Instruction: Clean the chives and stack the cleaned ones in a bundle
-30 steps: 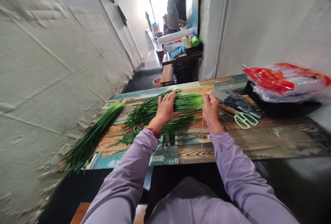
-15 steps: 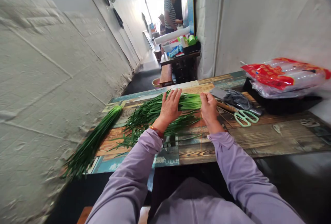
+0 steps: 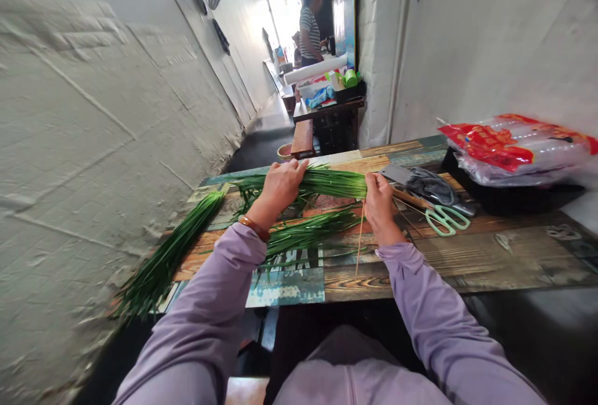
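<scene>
My left hand [image 3: 280, 185] is closed round a bunch of green chives [image 3: 332, 183], lifted a little off the patterned wooden table [image 3: 420, 262]. My right hand [image 3: 379, 201] pinches the cut end of that bunch and holds a thin bamboo skewer [image 3: 359, 240] that points down toward me. A smaller loose pile of chives [image 3: 308, 230] lies on the table under my hands. A long bundle of chives [image 3: 168, 249] lies at the table's left edge, by the wall.
Green-handled scissors [image 3: 443, 218], a cleaver under a grey cloth [image 3: 427, 184], and a red-printed plastic package [image 3: 514, 146] on a dark tray lie at the right. Beyond stands a bench, another loaded table [image 3: 329, 103] and a person in a striped shirt [image 3: 309, 28].
My left hand went from lying flat on the chives to gripping a bunch and raising it off the pile. The skewer in my right hand tilted slightly.
</scene>
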The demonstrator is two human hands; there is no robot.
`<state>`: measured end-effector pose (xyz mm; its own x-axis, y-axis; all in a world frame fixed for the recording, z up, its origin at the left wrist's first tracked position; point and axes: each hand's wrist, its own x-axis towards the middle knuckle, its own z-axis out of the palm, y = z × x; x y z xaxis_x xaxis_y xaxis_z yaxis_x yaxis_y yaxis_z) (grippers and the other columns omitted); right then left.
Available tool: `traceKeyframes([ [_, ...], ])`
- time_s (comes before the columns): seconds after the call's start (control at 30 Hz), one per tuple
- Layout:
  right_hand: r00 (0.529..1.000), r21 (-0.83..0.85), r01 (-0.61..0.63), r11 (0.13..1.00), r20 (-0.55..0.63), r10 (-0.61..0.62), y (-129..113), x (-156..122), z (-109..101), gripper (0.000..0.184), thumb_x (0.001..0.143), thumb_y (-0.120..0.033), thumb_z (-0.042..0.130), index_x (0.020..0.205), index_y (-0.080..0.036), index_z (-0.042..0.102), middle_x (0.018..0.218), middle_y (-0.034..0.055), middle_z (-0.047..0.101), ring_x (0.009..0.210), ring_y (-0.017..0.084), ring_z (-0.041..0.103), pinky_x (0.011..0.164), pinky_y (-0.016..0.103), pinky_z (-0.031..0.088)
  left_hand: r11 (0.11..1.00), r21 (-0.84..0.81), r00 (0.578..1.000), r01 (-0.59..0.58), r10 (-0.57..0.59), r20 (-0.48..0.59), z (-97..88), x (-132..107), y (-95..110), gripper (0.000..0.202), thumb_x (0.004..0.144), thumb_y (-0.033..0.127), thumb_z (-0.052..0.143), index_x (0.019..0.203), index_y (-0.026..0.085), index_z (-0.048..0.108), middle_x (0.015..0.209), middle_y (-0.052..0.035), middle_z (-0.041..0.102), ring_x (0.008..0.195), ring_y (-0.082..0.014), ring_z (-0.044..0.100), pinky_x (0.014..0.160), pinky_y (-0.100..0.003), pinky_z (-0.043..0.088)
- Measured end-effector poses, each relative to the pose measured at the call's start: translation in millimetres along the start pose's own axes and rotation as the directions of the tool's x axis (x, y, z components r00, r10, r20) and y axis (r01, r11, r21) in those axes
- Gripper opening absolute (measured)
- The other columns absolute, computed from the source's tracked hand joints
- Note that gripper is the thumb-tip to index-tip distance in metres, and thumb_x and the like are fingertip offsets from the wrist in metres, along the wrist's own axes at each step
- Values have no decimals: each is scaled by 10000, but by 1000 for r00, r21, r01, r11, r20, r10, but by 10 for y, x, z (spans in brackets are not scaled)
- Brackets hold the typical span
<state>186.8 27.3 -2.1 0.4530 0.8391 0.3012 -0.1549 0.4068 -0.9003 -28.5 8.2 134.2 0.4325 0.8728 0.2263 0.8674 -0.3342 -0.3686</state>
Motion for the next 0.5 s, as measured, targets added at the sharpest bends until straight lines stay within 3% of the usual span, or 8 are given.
traceKeyframes([
  [0.13, 994, 183, -86, 979, -47, 97, 9, 6, 44, 328, 808, -538, 609, 793, -217, 541, 694, -52, 516, 629, 119, 493, 644, 263, 453, 995, 90, 998, 42, -38, -51, -318, -171, -195, 608, 907, 55, 373, 1498, 196, 395, 1162, -143, 637, 1062, -275, 623, 972, -434, 421],
  [0.23, 985, 217, -171, 961, 18, 171, 50, -50, 86, 326, 788, -537, 620, 796, -220, 547, 674, -50, 537, 587, 119, 494, 575, 255, 431, 993, 86, 996, 84, -81, -39, -338, -411, -366, 577, 928, 78, 356, 1480, 226, 429, 1117, -139, 638, 1037, -282, 619, 988, -453, 397],
  [0.37, 954, 82, -258, 963, 178, 240, 211, -205, 166, 341, 778, -553, 620, 759, -216, 572, 604, -49, 535, 515, 120, 448, 496, 257, 374, 989, 114, 993, 94, -101, 59, -38, -796, -510, 489, 960, 127, 356, 1413, 251, 495, 1094, -127, 646, 1035, -263, 610, 955, -420, 419],
  [0.5, 935, -217, -168, 962, 273, 225, 384, -302, 211, 416, 794, -629, 579, 717, -221, 599, 557, -42, 535, 526, 137, 439, 506, 273, 345, 997, 67, 952, 26, -45, 301, 441, -1078, -522, 471, 932, 85, 392, 1369, 200, 526, 1113, -139, 649, 984, -241, 644, 904, -388, 450],
])
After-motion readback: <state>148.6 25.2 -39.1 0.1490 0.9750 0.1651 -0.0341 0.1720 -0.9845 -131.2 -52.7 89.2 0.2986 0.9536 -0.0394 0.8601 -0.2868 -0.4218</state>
